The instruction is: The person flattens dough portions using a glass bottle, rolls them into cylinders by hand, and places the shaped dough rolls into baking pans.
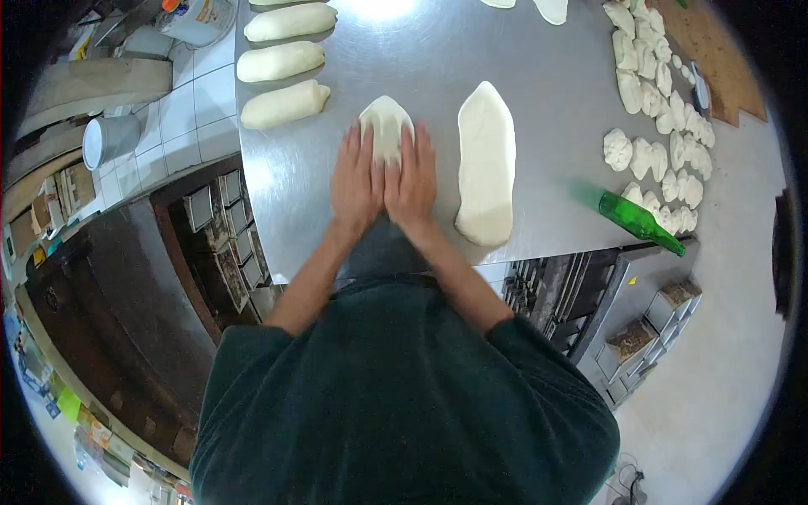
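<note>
Side by side on the metal table [404,50], my left hand [356,189] and my right hand [410,189] lie over a piece of pale dough [386,130]. Fingers of both hands stretch forward along its sides, gripping nothing. The dough's far end shows rounded between the fingertips; its near part is hidden under the hands. Just to the right lies a long flattened strip of dough [486,164]. At the far left, several thick rolled dough pieces [286,104] sit in a column.
A green glass bottle [641,221] lies at the table's right front edge. Many small dough lumps [648,67] fill the right side. Below are metal tins [631,338] in a rack; a white bucket [198,21] and a white container [109,140] stand on tiles at left.
</note>
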